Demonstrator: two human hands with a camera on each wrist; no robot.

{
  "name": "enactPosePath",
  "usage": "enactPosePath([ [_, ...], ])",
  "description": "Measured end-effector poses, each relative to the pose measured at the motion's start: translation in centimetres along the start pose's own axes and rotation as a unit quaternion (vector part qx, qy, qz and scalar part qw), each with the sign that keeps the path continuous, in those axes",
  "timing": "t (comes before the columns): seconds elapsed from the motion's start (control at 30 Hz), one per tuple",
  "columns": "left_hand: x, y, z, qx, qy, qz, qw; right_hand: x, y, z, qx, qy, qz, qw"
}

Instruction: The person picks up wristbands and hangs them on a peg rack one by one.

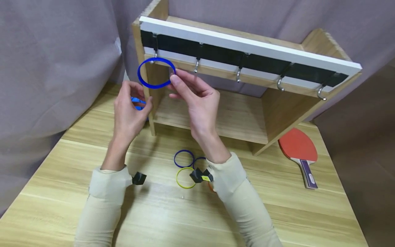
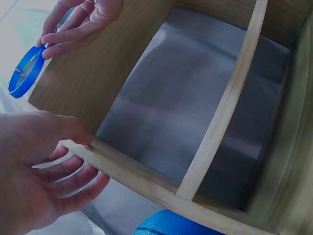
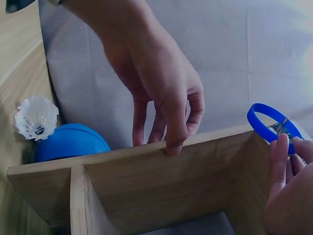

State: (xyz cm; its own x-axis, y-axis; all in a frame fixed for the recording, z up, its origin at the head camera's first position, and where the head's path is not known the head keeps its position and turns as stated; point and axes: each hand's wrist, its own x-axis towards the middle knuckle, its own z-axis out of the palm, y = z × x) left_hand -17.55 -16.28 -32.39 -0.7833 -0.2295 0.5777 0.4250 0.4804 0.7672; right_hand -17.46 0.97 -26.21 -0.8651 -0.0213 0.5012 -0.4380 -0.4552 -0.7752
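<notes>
My right hand [image 1: 202,106] pinches a blue ring [image 1: 155,86] between thumb and fingertips, at the front left of a small wooden shelf [image 1: 213,113]. The ring overlaps the leftmost hook [image 1: 155,53] in the head view. In the right wrist view, metal shows inside the ring [image 3: 259,128]; I cannot tell whether it hangs on that hook. My left hand [image 1: 128,111] grips the shelf's left side panel [image 3: 195,147], thumb on one face and the other fingers behind it. The left wrist view shows this hand [image 2: 39,166] at the panel's edge.
Several more hooks line the white and black rail [image 1: 247,56]. On the table lie a blue ring [image 1: 184,150], a yellow ring [image 1: 177,179] and an orange one [image 1: 211,187] under the right sleeve. A blue ball [image 3: 73,142], a shuttlecock [image 3: 36,117] and a red paddle [image 1: 297,145] flank the shelf.
</notes>
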Motion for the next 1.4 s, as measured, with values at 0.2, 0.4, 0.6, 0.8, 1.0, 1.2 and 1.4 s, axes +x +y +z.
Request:
enactPosePath([
  [0.2,0.0,0.0,0.2,0.003,-0.001,0.004,1.0,0.1,0.1,-0.3,-0.03,0.002,-0.014,0.9995],
  [0.4,0.1,0.1,0.3,0.002,0.002,0.011,0.9999,0.2,0.1,-0.6,-0.061,0.008,-0.02,0.9979],
  [0.6,0.2,0.2,0.3,0.0,0.001,0.009,1.0,0.2,0.1,-1.4,-0.083,0.007,-0.031,0.996],
  [0.8,0.0,0.1,0.1,-0.002,0.001,0.006,1.0,-1.0,-0.8,-3.4,-0.108,0.002,-0.038,0.9934],
  [1.0,-0.4,0.0,-0.2,-0.001,-0.001,0.0,1.0,-4.0,-4.0,-6.1,-0.203,-0.036,0.046,0.9774],
  [1.2,-0.5,0.0,-0.1,0.004,-0.002,-0.003,1.0,-6.8,-5.4,-12.5,-0.37,-0.122,0.172,0.9046],
  [1.4,-0.3,0.2,0.1,0.003,0.004,0.01,0.9999,-9.5,-5.2,-18.0,-0.524,-0.245,0.139,0.8037],
])
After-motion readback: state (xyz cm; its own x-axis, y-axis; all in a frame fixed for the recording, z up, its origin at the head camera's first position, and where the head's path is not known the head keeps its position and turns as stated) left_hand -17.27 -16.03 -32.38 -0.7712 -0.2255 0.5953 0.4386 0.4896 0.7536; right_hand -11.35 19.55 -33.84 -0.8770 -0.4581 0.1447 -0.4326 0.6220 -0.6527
